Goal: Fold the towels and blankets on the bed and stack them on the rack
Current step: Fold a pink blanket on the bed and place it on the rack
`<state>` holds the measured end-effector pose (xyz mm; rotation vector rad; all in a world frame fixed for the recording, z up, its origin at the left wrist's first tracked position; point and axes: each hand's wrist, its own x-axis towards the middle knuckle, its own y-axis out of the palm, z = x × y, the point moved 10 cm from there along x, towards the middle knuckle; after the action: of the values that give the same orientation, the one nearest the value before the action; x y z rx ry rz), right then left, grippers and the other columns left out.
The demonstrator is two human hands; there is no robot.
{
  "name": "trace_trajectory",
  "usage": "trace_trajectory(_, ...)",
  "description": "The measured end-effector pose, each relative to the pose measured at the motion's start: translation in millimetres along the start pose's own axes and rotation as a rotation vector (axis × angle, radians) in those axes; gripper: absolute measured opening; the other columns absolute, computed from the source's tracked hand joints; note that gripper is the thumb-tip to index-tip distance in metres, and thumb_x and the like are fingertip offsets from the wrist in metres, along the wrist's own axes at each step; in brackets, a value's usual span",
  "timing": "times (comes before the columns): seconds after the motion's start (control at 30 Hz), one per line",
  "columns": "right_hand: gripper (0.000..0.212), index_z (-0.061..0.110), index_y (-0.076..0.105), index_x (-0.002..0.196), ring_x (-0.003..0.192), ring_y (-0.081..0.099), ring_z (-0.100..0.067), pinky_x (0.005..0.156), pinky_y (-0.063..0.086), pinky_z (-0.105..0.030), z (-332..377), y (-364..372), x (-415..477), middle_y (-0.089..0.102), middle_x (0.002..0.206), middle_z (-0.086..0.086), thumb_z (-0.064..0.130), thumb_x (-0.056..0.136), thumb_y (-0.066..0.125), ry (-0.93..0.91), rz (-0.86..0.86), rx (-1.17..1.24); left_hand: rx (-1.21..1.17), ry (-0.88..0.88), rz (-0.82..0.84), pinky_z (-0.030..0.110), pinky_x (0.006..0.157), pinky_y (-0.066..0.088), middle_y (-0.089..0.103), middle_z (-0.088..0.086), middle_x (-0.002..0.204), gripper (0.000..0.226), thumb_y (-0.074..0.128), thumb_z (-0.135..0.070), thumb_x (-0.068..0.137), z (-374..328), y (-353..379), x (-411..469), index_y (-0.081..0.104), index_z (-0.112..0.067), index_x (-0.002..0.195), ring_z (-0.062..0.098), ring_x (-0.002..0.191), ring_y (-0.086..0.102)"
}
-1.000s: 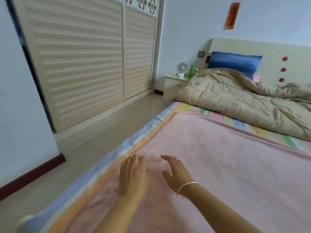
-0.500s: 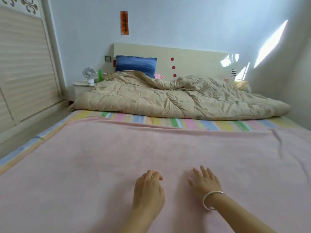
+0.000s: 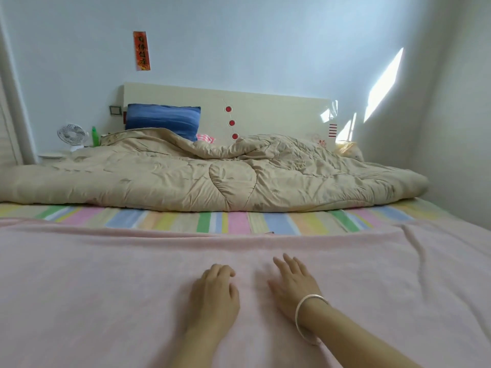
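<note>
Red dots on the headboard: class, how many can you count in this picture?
3, in a column on the headboard: top dot, middle dot, bottom dot just above the beige quilt. The quilt may hide more.

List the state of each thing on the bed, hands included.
Pink blanket: spread flat, unfolded.
Beige quilt: rumpled, unfolded, by the headboard.
Blue pillow: propped upright against the headboard.
Left hand: rests on pink blanket, fingers loosely curled.
Right hand: rests flat on pink blanket, fingers straight.

Your pink blanket (image 3: 106, 288) runs off the left, right and near edges; beige quilt (image 3: 212, 176) hides the lower part of the blue pillow (image 3: 162, 118); red wall strip (image 3: 141, 51) text unreadable.
</note>
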<state>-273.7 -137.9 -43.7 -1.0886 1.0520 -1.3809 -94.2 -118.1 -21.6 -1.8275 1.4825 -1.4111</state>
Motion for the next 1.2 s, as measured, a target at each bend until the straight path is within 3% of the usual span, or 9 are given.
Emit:
trace_trajectory(0.1,0.057,0.024,0.015,0.152,0.148,0.009,-0.021,0.118,0.014,-0.033,-26.8,-12.0,58.9,0.009,0.161,0.000,0.038,0.101,0.033,-0.014,-0.147,-0.006,0.028,-0.186,-0.081,0.030,0.078,0.045,0.061,-0.012,0.108,0.012,0.050,-0.034,0.088,32.0,13.8,20.3,0.057,-0.029,0.096,0.015,0.102,0.060)
trace_trajectory(0.27,0.053,0.021,0.029,0.148,0.143,0.018,-0.025,0.116,0.020,-0.037,-56.8,-9.2,123.5,0.026,0.156,-0.003,0.035,0.098,0.036,0.088,-0.370,0.145,0.094,-0.130,-0.059,0.027,0.082,0.046,0.055,-0.020,0.114,0.025,0.048,-0.034,0.083,28.6,36.6,25.7,0.056,-0.036,0.107,0.008,0.107,0.057)
trace_trajectory(0.4,0.051,0.027,0.026,0.148,0.145,0.016,-0.022,0.118,0.008,-0.038,-26.6,3.0,155.5,0.026,0.156,0.001,0.029,0.097,0.032,-0.093,-0.313,-0.074,0.170,-0.109,-0.004,0.027,0.080,0.046,0.051,-0.022,0.117,0.026,0.047,-0.036,0.086,25.9,37.1,29.3,0.054,-0.039,0.110,0.007,0.107,0.055)
trace_trajectory(0.53,0.033,0.025,0.045,0.127,0.125,0.041,-0.023,0.101,0.031,-0.036,-17.4,19.1,152.7,0.052,0.133,0.000,0.023,0.097,0.032,-0.143,-0.268,-0.165,0.189,-0.070,0.002,0.027,0.080,0.044,0.052,-0.020,0.116,0.026,0.049,-0.032,0.085,19.2,36.9,30.7,0.056,-0.037,0.109,0.009,0.106,0.052)
trace_trajectory(0.63,0.029,0.019,0.047,0.121,0.123,0.037,-0.023,0.094,0.031,-0.034,-19.4,11.3,144.8,0.052,0.129,-0.002,0.025,0.094,0.036,-0.104,-0.305,-0.240,0.315,0.111,-0.130,0.035,0.097,0.043,0.055,-0.004,0.124,0.040,0.052,-0.024,0.071,1.9,27.8,44.9,0.062,-0.023,0.109,0.020,0.119,0.050)
trace_trajectory(0.73,0.039,0.017,0.050,0.123,0.125,0.032,-0.023,0.097,0.026,-0.034,-20.2,9.4,144.0,0.051,0.127,-0.002,0.035,0.091,0.038,-0.077,-0.327,-0.323,0.391,0.271,-0.209,0.036,0.096,0.039,0.061,0.004,0.116,0.040,0.041,-0.024,0.073,-7.3,29.9,86.7,0.062,-0.014,0.106,0.026,0.114,0.055)
trace_trajectory(0.83,0.044,0.019,0.056,0.118,0.125,0.032,-0.022,0.098,0.025,-0.035,-17.8,4.6,154.6,0.055,0.121,0.001,0.045,0.088,0.036,-0.098,-0.344,-0.327,0.292,0.057,-0.084,0.035,0.094,0.035,0.059,0.002,0.113,0.027,0.035,-0.030,0.095,12.4,47.0,138.0,0.055,-0.017,0.107,0.025,0.112,0.050)
trace_trajectory(0.93,0.042,0.019,0.058,0.115,0.122,0.033,-0.023,0.097,0.026,-0.035,-12.7,6.0,159.8,0.057,0.118,-0.001,0.044,0.087,0.039,-0.143,-0.342,-0.338,0.212,-0.173,0.026,0.036,0.094,0.035,0.059,0.010,0.119,0.028,0.034,-0.035,0.102,34.4,72.1,149.8,0.053,-0.016,0.110,0.031,0.114,0.047)
trace_trajectory(1.2,0.045,0.012,0.049,0.130,0.116,0.037,-0.023,0.095,0.032,-0.033,-1.4,-6.2,149.0,0.047,0.125,-0.004,0.031,0.092,0.033,-0.160,-0.478,-0.494,0.503,0.045,-0.030,0.034,0.097,0.031,0.056,0.000,0.126,0.024,0.045,-0.023,0.091,21.2,97.1,148.4,0.048,-0.019,0.115,0.023,0.124,0.038)
